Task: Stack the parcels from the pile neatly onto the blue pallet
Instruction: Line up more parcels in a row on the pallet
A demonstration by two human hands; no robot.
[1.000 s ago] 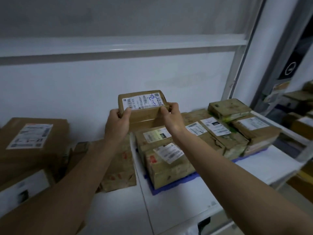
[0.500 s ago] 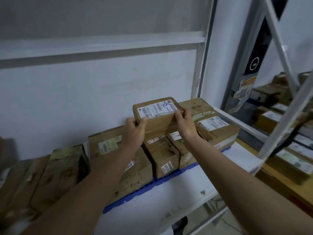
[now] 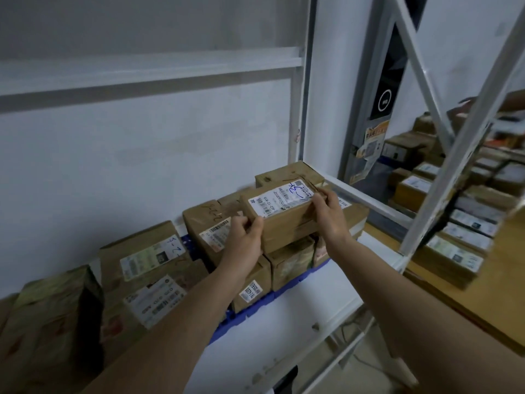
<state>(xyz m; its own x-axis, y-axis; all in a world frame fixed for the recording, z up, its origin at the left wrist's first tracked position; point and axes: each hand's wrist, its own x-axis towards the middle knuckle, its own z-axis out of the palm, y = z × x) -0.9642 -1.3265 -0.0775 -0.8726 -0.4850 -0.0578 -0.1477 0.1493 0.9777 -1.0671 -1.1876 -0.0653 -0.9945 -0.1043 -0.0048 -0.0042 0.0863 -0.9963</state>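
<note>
Both hands, left (image 3: 243,242) and right (image 3: 329,213), grip a labelled parcel (image 3: 284,213) by its ends, seemingly resting on parcels stacked on the blue pallet (image 3: 255,307).

Both arms reach forward, left hand (image 3: 243,240) and right hand (image 3: 329,214) curled, gripping.

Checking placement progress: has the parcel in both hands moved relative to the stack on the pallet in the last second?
Yes. The held parcel has moved right along the stacked parcels on the blue pallet, toward the rack upright, and now sits low over them.
</note>
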